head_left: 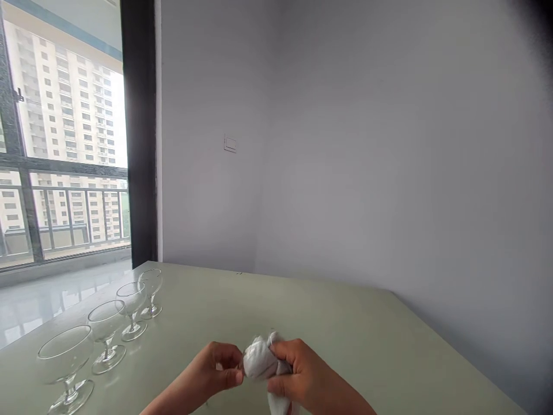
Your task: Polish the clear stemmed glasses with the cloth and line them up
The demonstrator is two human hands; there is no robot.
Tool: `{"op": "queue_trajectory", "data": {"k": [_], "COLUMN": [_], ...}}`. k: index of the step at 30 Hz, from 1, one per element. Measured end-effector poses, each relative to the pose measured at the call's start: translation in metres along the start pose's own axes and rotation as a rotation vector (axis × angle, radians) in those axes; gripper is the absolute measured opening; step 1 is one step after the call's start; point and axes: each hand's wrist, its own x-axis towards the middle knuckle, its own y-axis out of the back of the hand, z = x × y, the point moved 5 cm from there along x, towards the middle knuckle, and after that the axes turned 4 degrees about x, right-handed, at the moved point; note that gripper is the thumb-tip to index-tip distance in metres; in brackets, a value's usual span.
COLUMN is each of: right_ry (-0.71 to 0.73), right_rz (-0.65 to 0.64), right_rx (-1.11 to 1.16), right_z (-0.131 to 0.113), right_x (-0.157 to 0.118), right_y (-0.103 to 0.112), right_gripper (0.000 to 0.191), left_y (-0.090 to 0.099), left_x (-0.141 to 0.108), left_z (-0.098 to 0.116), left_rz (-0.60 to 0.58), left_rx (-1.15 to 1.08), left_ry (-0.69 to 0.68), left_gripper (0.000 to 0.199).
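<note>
Though pale, green tabletop (2 walls)

We see a pale green worktop — four clear stemmed glasses stand upright in a row along its left edge.

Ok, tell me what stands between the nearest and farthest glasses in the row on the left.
In the head view, the second glass and the third glass from the near end stand there, both upright on the table.
</note>
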Motion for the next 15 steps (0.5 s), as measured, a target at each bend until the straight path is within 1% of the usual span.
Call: {"op": "queue_trajectory", "data": {"k": [2, 3, 4, 5, 6, 7, 8, 9, 10, 12, 14, 15], "right_ry": [-0.003, -0.004, -0.005, -0.01, -0.023, -0.036, -0.045, -0.048, -0.044, -0.041, -0.033, -0.019], "right_rz": [0.089, 0.13, 0.168, 0.199, 0.219, 0.222, 0.214, 0.196, 0.176, 0.137, 0.083, 0.053], "right_rx": [0.199, 0.331, 0.463, 0.579, 0.668, 0.713, 0.712, 0.669, 0.594, 0.392, 0.169, 0.062], "right_z": [0.008, 0.014, 0.02, 0.026, 0.032, 0.035, 0.036, 0.035, 0.03, 0.016, -0.002, -0.01], "right_x": [0.008, 0.012, 0.017, 0.022, 0.026, 0.028, 0.029, 0.028, 0.026, 0.017, 0.005, 0.0], "right_y": [0.0, -0.002, -0.004, -0.008, -0.012, -0.017, -0.021, -0.025, -0.027, -0.028, -0.026, -0.023], "right_gripper": [0.012, 0.015, 0.02, 0.025, 0.03, 0.035, 0.038, 0.039, 0.039, 0.03, 0.02, 0.018], "left_y": [0.011, 0.013, 0.012, 0.009, 0.006, 0.005, 0.005, 0.006, 0.007, 0.011, 0.013, 0.013], "left_x": [-0.006, -0.011, -0.016, -0.021, -0.023, -0.023, -0.023, -0.021, -0.019, -0.014, -0.009, -0.008], "left_z": [0.013, 0.022, 0.03, 0.036, 0.04, 0.041, 0.04, 0.037, 0.034, 0.026, 0.02, 0.019], "left_rz": [0.355, 0.526, 0.659, 0.74, 0.778, 0.779, 0.752, 0.699, 0.636, 0.497, 0.369, 0.312], "left_rx": [0.378, 0.571, 0.737, 0.865, 0.951, 1.003, 1.032, 1.044, 1.036, 0.976, 0.879, 0.821], "left_ry": [-0.17, -0.264, -0.349, -0.424, -0.471, -0.49, -0.492, -0.488, -0.481, -0.46, -0.427, -0.408], "left_gripper": [0.023, 0.019, 0.02, 0.022, 0.02, 0.018, 0.017, 0.015, 0.013, 0.011, 0.013, 0.015]}}
